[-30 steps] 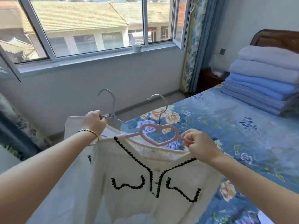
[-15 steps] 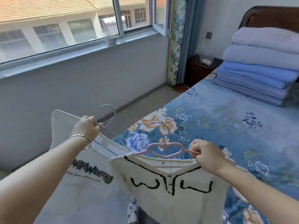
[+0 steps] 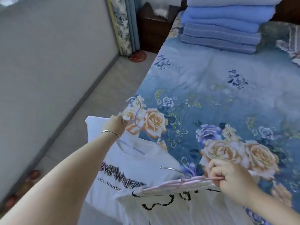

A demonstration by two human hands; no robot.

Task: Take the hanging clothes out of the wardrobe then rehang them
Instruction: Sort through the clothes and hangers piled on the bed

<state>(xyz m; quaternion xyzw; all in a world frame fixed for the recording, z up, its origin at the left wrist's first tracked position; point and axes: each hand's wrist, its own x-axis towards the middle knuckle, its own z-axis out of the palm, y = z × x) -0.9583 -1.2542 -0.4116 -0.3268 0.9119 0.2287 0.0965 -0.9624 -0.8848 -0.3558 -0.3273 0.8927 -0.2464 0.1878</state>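
Observation:
My left hand [image 3: 116, 123] grips the neck of a pale lilac hanger [image 3: 134, 109] that carries a white T-shirt [image 3: 129, 163] with black lettering; the shirt hangs over the near left edge of the bed. My right hand [image 3: 227, 174] grips the right arm of a pink hanger [image 3: 177, 184] with a metal hook, which holds a cream knitted top [image 3: 186, 208] trimmed in black. The pink hanger lies almost flat, low over the bed, and overlaps the T-shirt's lower right part. The wardrobe is out of view.
The bed [image 3: 211, 95] has a blue floral cover. Folded blue blankets [image 3: 222, 28] are stacked at its head. A dark wooden nightstand [image 3: 152, 30] and curtains [image 3: 125, 26] stand in the far corner. A narrow floor strip [image 3: 90, 103] runs between wall and bed.
Both hands have lowered the two hung garments toward the bed, and the pink hanger has tipped nearly flat. My view has swung down and right, so the window is gone from sight.

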